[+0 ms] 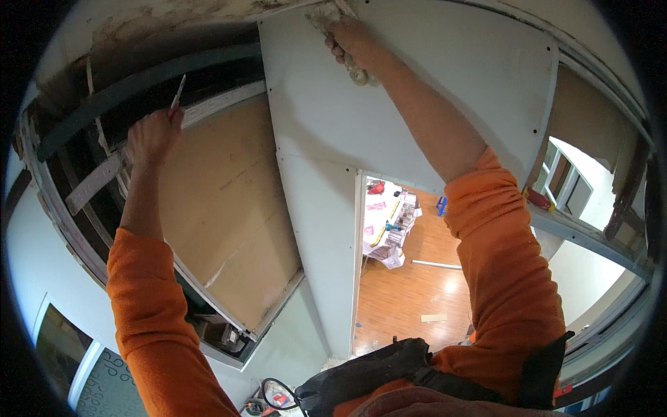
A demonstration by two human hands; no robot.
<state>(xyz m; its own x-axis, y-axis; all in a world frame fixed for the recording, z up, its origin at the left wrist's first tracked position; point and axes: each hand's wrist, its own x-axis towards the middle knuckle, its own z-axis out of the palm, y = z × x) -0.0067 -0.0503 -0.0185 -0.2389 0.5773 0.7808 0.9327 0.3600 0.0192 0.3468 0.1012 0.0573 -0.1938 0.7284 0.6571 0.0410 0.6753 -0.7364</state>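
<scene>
My left hand (151, 135) is raised at the left, fingers closed round a thin knife (179, 94) with a pale, pointed blade aimed upward and a reddish handle. It is beside the metal stud and the dark opening in the frame. My right hand (356, 43) reaches high against a white plasterboard panel (417, 90). Its fingers are wrapped round a plaster-smeared hand tool (358, 76); a rounded pale end sticks out below the hand and a crusted part above. The tool's exact kind is unclear.
A tan board (229, 201) sits in the left framing. Below, a doorway opens onto a wood floor (396, 306) and a cluttered table (390, 229). A red-and-yellow-handled tool (539, 199) lies on the right metal rail (583, 233). A black bag (368, 372) hangs at my front.
</scene>
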